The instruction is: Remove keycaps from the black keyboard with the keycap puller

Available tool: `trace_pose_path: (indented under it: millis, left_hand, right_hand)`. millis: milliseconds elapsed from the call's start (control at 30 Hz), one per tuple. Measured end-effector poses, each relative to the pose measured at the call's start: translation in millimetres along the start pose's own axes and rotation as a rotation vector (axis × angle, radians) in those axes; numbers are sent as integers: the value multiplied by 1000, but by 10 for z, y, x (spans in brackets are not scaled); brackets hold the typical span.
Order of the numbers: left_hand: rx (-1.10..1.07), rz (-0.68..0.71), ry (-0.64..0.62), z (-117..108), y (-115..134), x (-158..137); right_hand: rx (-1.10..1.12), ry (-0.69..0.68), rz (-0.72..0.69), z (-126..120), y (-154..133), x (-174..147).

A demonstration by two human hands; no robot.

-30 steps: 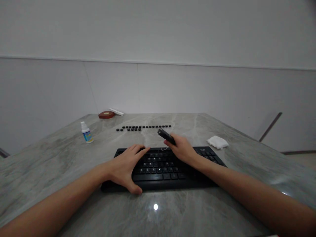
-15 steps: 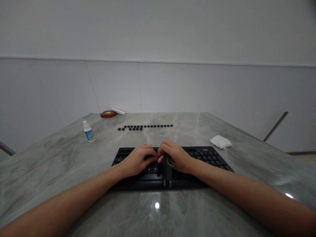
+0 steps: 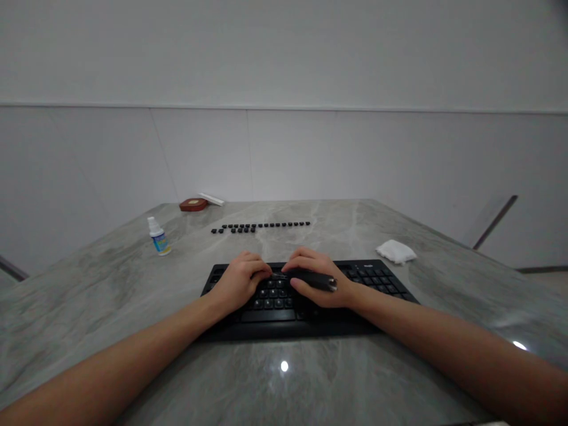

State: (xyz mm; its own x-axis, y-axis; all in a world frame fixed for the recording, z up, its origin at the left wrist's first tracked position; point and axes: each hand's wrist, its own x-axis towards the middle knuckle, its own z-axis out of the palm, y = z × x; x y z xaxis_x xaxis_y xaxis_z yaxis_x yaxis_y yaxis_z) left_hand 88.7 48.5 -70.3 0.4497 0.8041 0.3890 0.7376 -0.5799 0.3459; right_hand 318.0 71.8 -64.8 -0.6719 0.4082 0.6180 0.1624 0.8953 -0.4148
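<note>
A black keyboard [image 3: 268, 316] lies flat on the table in front of me. My right hand [image 3: 320, 278] is closed around the black handle of a keycap puller [image 3: 313, 278], its thin wire end pointing left over the upper keys. My left hand [image 3: 244, 283] rests over the left part of the keyboard, thumb and fingertips pinched together at the wire end. What it pinches is hidden. Behind the keyboard, loose black keycaps [image 3: 266, 225] stand in two rows, the nearer row shorter.
On the grey marbled table [image 3: 222, 378], a small white spray bottle [image 3: 160, 238] stands to the left. White wipes [image 3: 396, 251] lie to the right of the keyboard. A reddish-brown case [image 3: 193, 205] and a white flat piece [image 3: 212, 199] are at the far left by the wall.
The keycap puller has swung from its handle pointing toward me to lying sideways, wire end left. Both hands have shifted slightly apart, uncovering keys between them.
</note>
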Motion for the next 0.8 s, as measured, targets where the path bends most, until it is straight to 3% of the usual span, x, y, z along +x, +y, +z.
trace_pose_path:
  millis: [367, 433, 600, 800]
  left_hand:
    - [54, -30, -11, -47, -13, -41]
    - [109, -48, -96, -137, -76, -97]
    - [159, 54, -488, -393, -217, -241]
    - [180, 64, -522, -404, -150, -258]
  right_hand:
    - [-28, -29, -48, 15, 24, -19]
    - [-35, -23, -36, 12, 24, -24]
    - [-58, 37, 28, 19, 38, -24]
    - [-66, 27, 35, 38, 26, -12]
